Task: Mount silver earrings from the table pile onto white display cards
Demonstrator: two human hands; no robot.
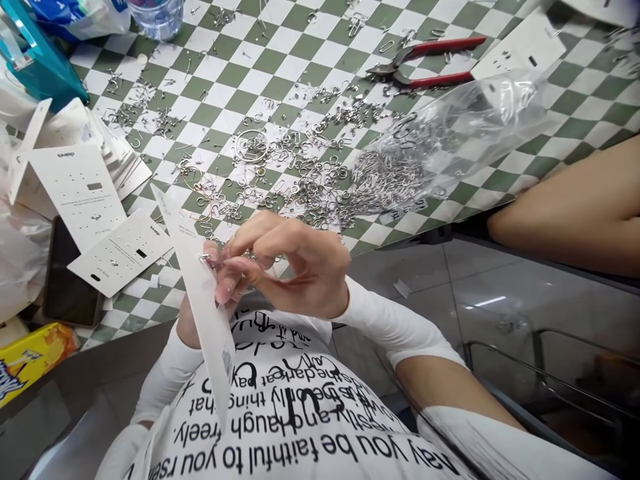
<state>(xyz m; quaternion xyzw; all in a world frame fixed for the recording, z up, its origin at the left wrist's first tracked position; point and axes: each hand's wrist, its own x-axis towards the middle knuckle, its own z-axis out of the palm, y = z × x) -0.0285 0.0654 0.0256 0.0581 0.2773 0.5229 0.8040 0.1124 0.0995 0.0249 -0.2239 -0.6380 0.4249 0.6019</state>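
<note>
My left hand [227, 285] is mostly hidden behind a white earring card [200, 300], which it holds tilted on edge above my lap. Some of its fingertips show on the card's near side. My right hand [295, 257] reaches in from the right, thumb and forefinger pinched together against the card. A small silvery metal piece [206, 259] shows at the card's face beside these fingertips. Just what my right fingers grip is too small and covered to name. Loose silver rings and hooks [320, 190] lie on the table right behind my hands.
Printed earring cards [80, 193] lie at left, over a dark phone [70, 287]. A yellow packet [35, 360] and teal tape dispenser [43, 63] flank them. Red-handled pliers [425, 63] and a clear bag [400, 167] of metal pieces lie right. Another person's bare limb [575, 207] is at far right.
</note>
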